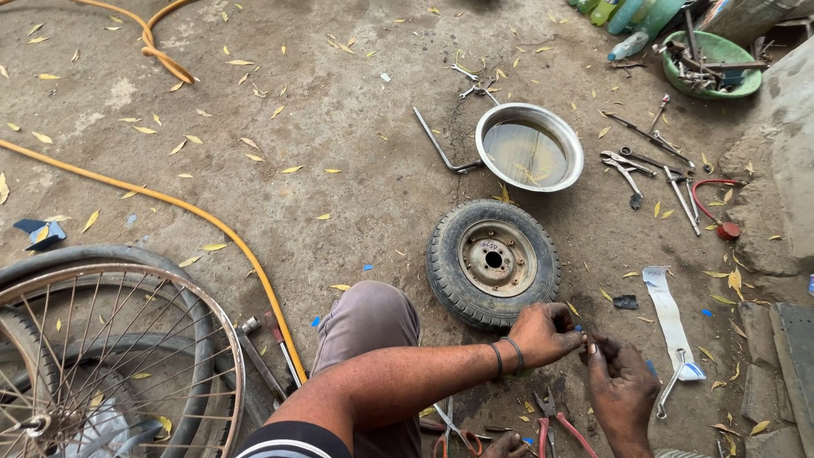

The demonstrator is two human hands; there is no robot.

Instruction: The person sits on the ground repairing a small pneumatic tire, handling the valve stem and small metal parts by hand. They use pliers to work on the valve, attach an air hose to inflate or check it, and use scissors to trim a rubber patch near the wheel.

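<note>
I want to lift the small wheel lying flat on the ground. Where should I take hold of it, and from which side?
Grip the small wheel by its rubber tyre, at the far-left edge. It lies flat, so the thick tread gives a firm hold, while the metal hub is recessed. The near-right edge is crowded by the left hand and right hand, and the metal basin sits close behind on the right.

**Around the yard floor**

A small tyre on its rim (493, 261) lies flat at centre. Beyond it sits a metal bowl of water (529, 146). A bicycle wheel (110, 356) fills the near left, with a yellow hose (178, 208) curving past. Hand tools (649, 165) lie scattered right; a green basin (714, 66) stands far right.
</note>
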